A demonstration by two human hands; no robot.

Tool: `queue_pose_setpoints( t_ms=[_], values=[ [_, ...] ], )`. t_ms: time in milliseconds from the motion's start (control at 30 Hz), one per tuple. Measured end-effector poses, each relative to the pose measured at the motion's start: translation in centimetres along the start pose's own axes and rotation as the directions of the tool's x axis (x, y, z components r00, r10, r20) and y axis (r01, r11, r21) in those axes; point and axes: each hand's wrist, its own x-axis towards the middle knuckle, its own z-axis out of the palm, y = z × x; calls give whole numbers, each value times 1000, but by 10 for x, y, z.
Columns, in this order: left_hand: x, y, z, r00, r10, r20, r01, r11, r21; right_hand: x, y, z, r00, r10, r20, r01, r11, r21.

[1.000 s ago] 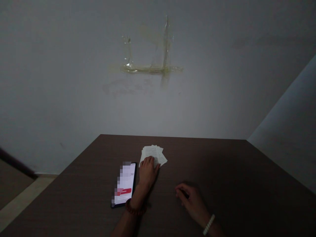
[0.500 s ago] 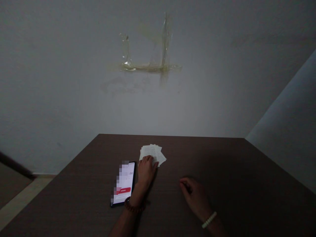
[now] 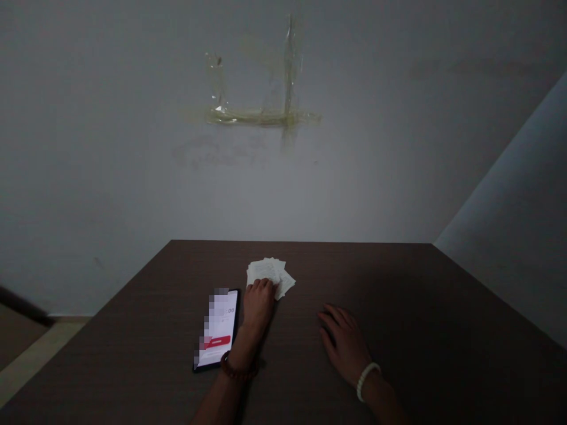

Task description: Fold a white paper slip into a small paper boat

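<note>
Dark brown wood-grain table (image 3: 434, 330) lies under both our hands. Our left hand (image 3: 257, 304) rests palm down with its fingertips pressing the near edge of a small fanned stack of white printed paper slips (image 3: 270, 273), which sits near the table's middle; the fingers are curled on top, not closed around it. Just left of that wrist lies a black smartphone with a lit white and red screen (image 3: 218, 329). Our right hand (image 3: 344, 342) lies flat and open on the bare wood, holding nothing, well apart from the slips.
</note>
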Motion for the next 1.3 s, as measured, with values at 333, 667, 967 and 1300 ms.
queue_pose_setpoints(
  t_ms=[333, 667, 967, 1300],
  values=[
    [0, 6, -14, 998, 31, -47, -31, 1000, 8, 6, 1, 0, 992, 69, -104, -41, 968, 248],
    [-55, 46, -33, 905, 424, -22, -425, 902, -76, 11, -16, -1, 926, 368, 83, -253, 442, 860],
    [-85, 63, -30, 766, 639, 64, -618, 761, -201, 11, -22, 2, 956, 263, 131, -243, 458, 855],
    [-78, 45, -21, 996, -53, 73, 90, 701, -708, 10, -18, 0, 950, 245, 196, -286, 422, 860]
  ],
)
